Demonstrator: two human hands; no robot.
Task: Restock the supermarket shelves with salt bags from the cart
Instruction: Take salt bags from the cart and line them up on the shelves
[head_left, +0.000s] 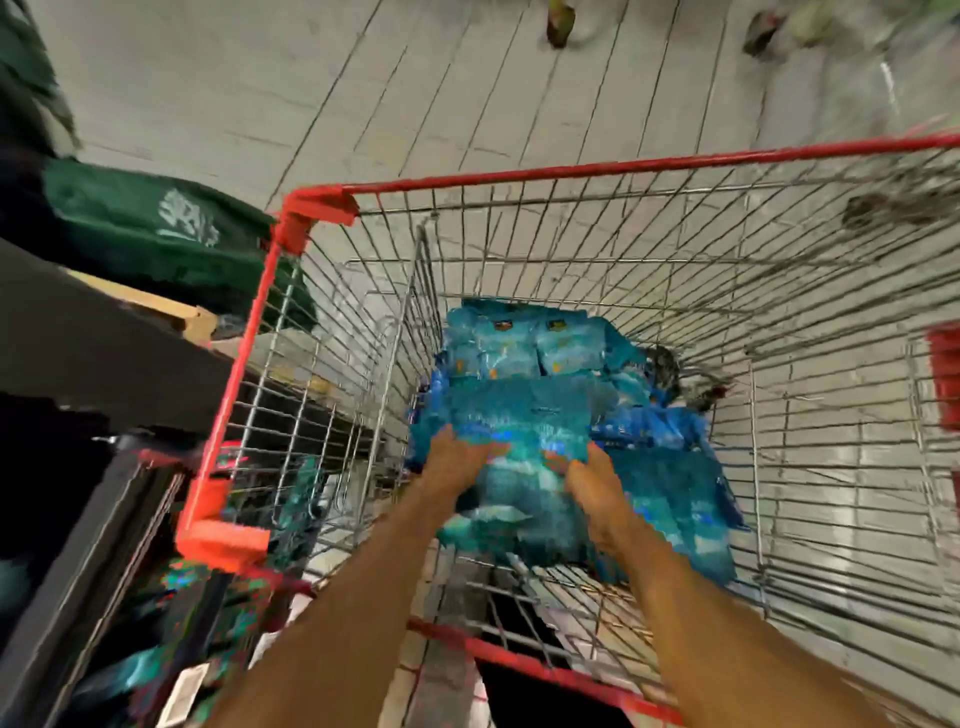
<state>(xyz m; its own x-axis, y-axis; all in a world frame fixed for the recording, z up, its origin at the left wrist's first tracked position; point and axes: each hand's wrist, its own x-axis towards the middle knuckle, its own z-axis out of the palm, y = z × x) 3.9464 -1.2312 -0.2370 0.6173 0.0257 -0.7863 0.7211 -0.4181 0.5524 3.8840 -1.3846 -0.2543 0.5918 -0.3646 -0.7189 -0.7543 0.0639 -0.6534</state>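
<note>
A wire shopping cart with a red rim (519, 179) fills the view, and a pile of blue salt bags (519, 343) lies in its basket. Both my arms reach down into it. My left hand (454, 460) grips the left edge of the nearest blue salt bag (524, 452). On that bag's right edge sits my right hand (597, 488), fingers closed over it. The bag lies on top of the pile, tilted toward me. The frame is blurred, so finger detail is unclear.
A dark shelf edge (93, 343) runs along the left, close to the cart's side. Green packages (156, 228) lie on it. Blurred blue bags (135, 670) show lower left. Tiled floor (363, 93) lies beyond the cart, with someone's feet (561, 23) at the top.
</note>
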